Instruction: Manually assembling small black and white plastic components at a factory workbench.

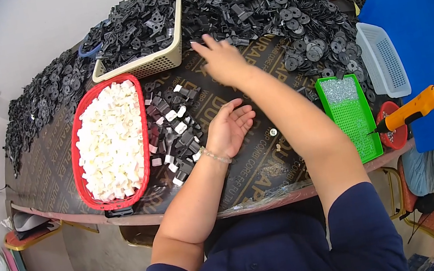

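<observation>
My right hand (pixel 224 63) stretches forward over the table, its fingers apart at the near edge of a big heap of black plastic parts (pixel 240 3); nothing shows in them. Palm up, my left hand (pixel 230 127) lies open with loosely curled fingers and looks to hold nothing. Left of it spreads a loose group of black pieces with white caps (pixel 178 128). A red basket (pixel 147 142) full of small white plastic pieces (pixel 111 142) stands beyond that group. Near my right forearm lies a small round white piece (pixel 273 132).
A cream basket (pixel 158 63) of black parts stands at the back left. To the right are a green tray (pixel 366 126) with small metallic pieces, a white basket (pixel 383 57), a red bowl (pixel 393 130) and an orange electric screwdriver (pixel 415 106). Flat black discs (pixel 306 50) edge the heap.
</observation>
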Motion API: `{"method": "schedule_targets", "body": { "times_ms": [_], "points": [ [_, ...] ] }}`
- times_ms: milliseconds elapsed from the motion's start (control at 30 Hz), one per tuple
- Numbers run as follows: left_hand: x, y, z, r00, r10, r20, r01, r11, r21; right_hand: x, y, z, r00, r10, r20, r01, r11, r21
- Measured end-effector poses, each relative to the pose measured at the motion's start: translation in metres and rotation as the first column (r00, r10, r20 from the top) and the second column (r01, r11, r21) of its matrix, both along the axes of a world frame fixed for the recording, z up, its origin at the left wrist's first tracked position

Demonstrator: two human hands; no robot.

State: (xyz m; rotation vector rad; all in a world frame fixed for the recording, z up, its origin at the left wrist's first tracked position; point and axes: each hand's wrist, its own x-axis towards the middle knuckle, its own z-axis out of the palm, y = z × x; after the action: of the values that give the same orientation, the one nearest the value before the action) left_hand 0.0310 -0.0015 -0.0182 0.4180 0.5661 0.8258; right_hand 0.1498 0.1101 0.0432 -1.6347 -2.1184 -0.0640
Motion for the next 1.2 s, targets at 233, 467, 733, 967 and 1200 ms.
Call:
{"method": "schedule_targets", "body": {
  "times_ms": [233,467,733,967,1200],
  "points": [
    [-0.001,-0.001,0.01,0.994,0.103,-0.039,-0.102,0.995,0.008,0.04,-0.005,-0.023,0.991,0.002,0.134,0.011,0.995,-0.099],
    [-0.001,-0.001,0.015,0.983,0.164,0.079,-0.171,0.982,0.084,0.058,-0.081,0.032,0.768,-0.005,-0.64,-0.295,0.885,-0.361],
    [0.006,-0.005,0.024,0.994,0.08,-0.07,-0.071,0.99,0.124,0.118,-0.155,0.032,0.929,-0.357,-0.103,0.282,0.858,-0.428],
    [0.003,-0.003,0.024,0.999,0.045,0.026,-0.047,0.991,0.124,0.105,-0.153,0.006,0.941,-0.244,0.233,0.325,0.841,-0.433],
    [0.0,0.0,0.027,0.998,0.017,0.055,-0.024,0.991,0.135,0.118,-0.156,0.016,0.969,-0.24,0.052,0.236,0.851,-0.469]
  ]
}}
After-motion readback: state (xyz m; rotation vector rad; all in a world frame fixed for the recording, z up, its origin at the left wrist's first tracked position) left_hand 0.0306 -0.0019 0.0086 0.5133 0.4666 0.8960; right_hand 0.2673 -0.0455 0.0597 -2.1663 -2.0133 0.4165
